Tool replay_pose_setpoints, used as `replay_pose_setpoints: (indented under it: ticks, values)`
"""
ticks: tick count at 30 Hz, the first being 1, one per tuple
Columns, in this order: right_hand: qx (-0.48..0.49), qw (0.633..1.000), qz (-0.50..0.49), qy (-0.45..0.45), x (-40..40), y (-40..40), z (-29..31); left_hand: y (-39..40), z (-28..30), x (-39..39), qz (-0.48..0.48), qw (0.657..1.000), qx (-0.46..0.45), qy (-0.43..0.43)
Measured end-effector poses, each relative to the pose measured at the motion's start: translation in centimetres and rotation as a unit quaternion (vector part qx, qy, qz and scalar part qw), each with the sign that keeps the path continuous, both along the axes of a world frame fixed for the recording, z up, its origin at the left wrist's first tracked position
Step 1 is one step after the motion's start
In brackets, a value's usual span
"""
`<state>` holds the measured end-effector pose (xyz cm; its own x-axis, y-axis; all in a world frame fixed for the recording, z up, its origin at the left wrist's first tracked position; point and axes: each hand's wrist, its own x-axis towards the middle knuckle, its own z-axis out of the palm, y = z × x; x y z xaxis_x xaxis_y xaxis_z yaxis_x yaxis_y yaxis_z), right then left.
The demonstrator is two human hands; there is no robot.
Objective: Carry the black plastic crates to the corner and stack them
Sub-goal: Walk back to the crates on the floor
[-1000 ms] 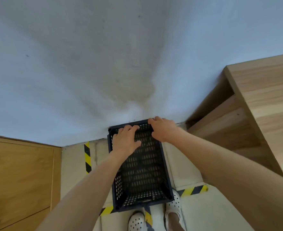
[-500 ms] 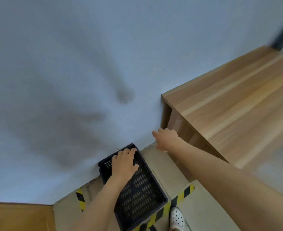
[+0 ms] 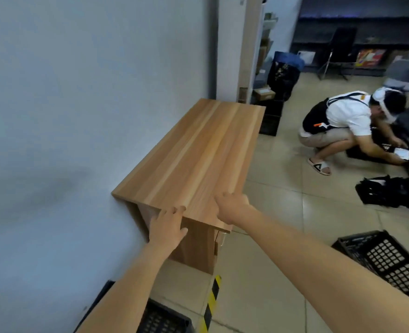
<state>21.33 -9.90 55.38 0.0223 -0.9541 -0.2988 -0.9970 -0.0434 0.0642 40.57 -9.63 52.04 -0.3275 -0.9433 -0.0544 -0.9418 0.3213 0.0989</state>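
One black plastic crate [image 3: 161, 319] sits on the floor against the wall at the bottom edge, partly hidden under my left forearm. A second black crate [image 3: 388, 261] lies on the tiles at the lower right. My left hand [image 3: 166, 227] hangs in the air with relaxed fingers, holding nothing, in front of the wooden table's near edge. My right hand [image 3: 232, 205] is also free of any object, fingers straight, level with the table's front corner. Both hands are well above and apart from the crates.
A wooden table [image 3: 198, 155] stands against the pale wall [image 3: 78, 116]. Yellow-black tape [image 3: 210, 304] marks the tiled floor. A crouching person [image 3: 343, 126] works at the right among dark items [image 3: 391, 193]. More black crates [image 3: 272, 116] stand behind the table.
Both hands have let go of the crate by the wall and lifted. The view has swung up and right, from the corner to the table and the room.
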Motion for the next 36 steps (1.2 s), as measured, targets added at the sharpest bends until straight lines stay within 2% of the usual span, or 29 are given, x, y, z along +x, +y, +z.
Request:
replay_pose_setpoints:
  ticks: [5, 7, 10, 14, 19, 23, 28, 32, 36]
  values:
    - [-0.027, 0.987, -0.156, -0.02, -13.0, 4.8, 1.8, 0.1, 2.7, -10.1, -0.096, 0.995, -0.019, -0.027]
    - [-0.028, 0.977, -0.207, -0.034, -18.6, 7.7, 1.8, 0.9, 3.7, -14.9, -0.119, 0.993, -0.001, 0.009]
    - [-0.033, 0.964, -0.26, -0.054, -26.4, 12.9, 1.8, 2.8, 4.8, -22.8, -0.145, 0.987, 0.038, 0.059]
    - [-0.021, 0.948, -0.315, -0.05, -37.1, 21.0, 1.8, 6.6, 6.2, -34.7, -0.207, 0.977, 0.012, 0.05]
    - [-0.03, 0.908, -0.416, -0.03, -49.0, 31.7, 2.2, 13.1, 6.3, -49.0, -0.281, 0.958, 0.0, 0.063]
    - [-0.042, 0.878, -0.477, -0.02, -55.6, 39.9, 2.3, 18.7, 5.9, -58.4, -0.347, 0.936, 0.019, 0.055]
    - [-0.057, 0.838, -0.543, 0.017, -61.6, 47.7, 2.5, 23.5, 6.4, -68.0, -0.432, 0.9, -0.001, 0.064]
    - [-0.062, 0.815, -0.575, 0.033, -65.8, 50.5, 2.7, 25.6, 6.6, -74.5, -0.471, 0.879, -0.004, 0.073]
    - [-0.06, 0.813, -0.578, 0.032, -69.7, 49.8, 2.5, 25.2, 5.6, -79.7, -0.498, 0.866, -0.01, 0.055]
